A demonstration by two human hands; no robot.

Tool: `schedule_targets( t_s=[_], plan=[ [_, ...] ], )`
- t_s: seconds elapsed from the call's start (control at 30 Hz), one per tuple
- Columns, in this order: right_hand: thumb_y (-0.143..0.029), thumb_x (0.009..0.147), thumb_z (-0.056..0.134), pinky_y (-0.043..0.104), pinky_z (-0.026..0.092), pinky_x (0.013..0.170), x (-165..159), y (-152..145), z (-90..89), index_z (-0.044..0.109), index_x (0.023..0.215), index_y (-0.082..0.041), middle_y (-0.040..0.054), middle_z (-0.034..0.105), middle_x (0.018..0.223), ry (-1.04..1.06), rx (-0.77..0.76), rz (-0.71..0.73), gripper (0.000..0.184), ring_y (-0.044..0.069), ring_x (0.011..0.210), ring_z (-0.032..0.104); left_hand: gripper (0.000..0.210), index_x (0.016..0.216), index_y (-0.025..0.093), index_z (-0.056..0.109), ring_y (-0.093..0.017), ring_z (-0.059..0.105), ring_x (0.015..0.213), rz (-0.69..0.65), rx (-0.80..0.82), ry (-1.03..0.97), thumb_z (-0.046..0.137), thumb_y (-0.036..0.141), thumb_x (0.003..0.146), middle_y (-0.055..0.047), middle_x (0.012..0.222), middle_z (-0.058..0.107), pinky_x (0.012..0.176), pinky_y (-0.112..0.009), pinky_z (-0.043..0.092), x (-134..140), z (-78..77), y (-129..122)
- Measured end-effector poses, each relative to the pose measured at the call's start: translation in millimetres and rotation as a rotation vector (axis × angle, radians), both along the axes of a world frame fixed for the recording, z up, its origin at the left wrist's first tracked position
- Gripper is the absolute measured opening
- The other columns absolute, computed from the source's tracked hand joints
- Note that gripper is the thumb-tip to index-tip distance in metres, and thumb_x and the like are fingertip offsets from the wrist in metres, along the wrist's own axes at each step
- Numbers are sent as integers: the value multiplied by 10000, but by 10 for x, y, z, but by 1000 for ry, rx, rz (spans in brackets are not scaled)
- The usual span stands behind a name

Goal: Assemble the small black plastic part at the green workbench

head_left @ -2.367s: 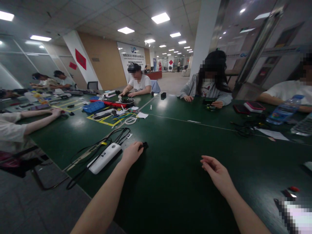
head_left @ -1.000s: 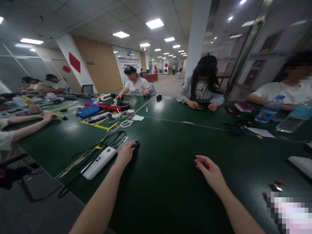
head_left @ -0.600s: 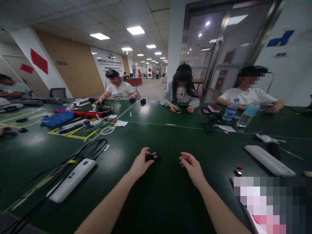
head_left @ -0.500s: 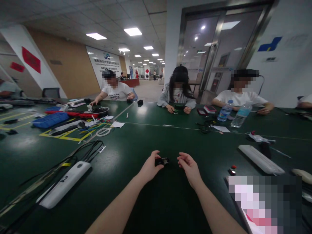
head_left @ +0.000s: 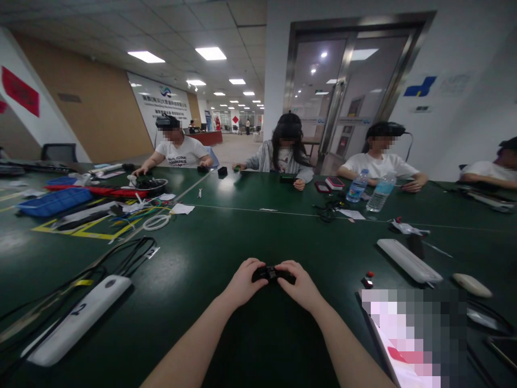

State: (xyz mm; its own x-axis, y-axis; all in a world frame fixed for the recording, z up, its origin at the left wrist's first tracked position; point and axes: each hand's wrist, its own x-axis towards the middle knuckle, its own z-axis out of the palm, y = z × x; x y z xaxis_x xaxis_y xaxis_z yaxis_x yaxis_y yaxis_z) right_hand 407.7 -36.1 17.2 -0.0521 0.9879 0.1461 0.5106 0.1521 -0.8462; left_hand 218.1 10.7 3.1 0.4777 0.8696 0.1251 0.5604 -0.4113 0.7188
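Head view: our left hand and right hand grip a black object, fingers closed, lower centre.
Around us: white case lower left, blue tray left, bottles centre-right.

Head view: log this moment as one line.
left hand: grips small black object | right hand: grips its other end | near left: white bar marked 2 | far left: blue tray

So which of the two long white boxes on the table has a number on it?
The left box, left of the left hand, bears a black 2 on top. The right box, right of the right hand, shows no number.
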Motion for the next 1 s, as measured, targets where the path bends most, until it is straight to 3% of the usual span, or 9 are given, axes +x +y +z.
schedule_targets(
  t_s=[0.27, 0.57, 1.0],
  plan=[
    [-274, 695, 590, 397, 395, 806, -96, -25, 26, 625, 894, -303, 10, 551, 958, -90, -32, 30, 204, 216, 929, 492, 422, 1139, 247, 516, -186, 468, 1053, -66, -50, -22, 545, 292, 721, -44, 1157, 492, 912, -346, 382, -34, 51, -1],
    [-245, 738, 541, 373, 382, 813, -170, -9, 18, 607, 861, -284, 12, 562, 940, -118, 68, 50, 145, 209, 936, 486, 379, 1095, 231, 545, -167, 487, 1014, -95, 9, -34, 543, 271, 719, -39, 1109, 515, 896, -310, 393, -39, 40, 25],
    [-240, 751, 518, 397, 371, 841, -187, -19, 35, 608, 897, -297, 11, 593, 944, -104, 81, 69, 181, 218, 950, 496, 375, 1082, 226, 554, -174, 491, 1011, -90, -28, -30, 549, 280, 711, -44, 1104, 521, 896, -327, 398, -39, 84, 13]
  ],
)
